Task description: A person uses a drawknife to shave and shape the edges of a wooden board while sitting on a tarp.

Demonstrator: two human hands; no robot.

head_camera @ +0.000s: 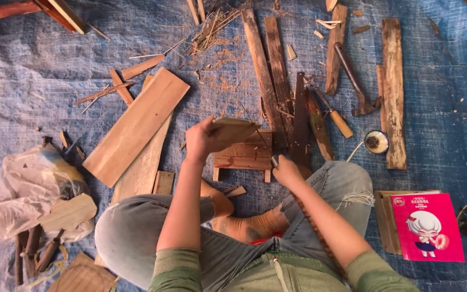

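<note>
I sit cross-legged on a blue tarp (39,70). My left hand (201,140) is shut on a small flat wooden piece (236,130), held tilted above a small slatted wooden frame (242,156) on the tarp. My right hand (286,170) is closed around a small dark tool (274,160) at the frame's right edge; its kind is too small to tell. A handsaw (300,121) lies just beyond my right hand.
Wide boards (136,127) lie to the left, long planks (268,75) and a plank (394,92) ahead. A hammer (355,81), a chisel (333,116), a small tin (377,141), a pink booklet (427,227) and a plastic bag (25,186) lie around.
</note>
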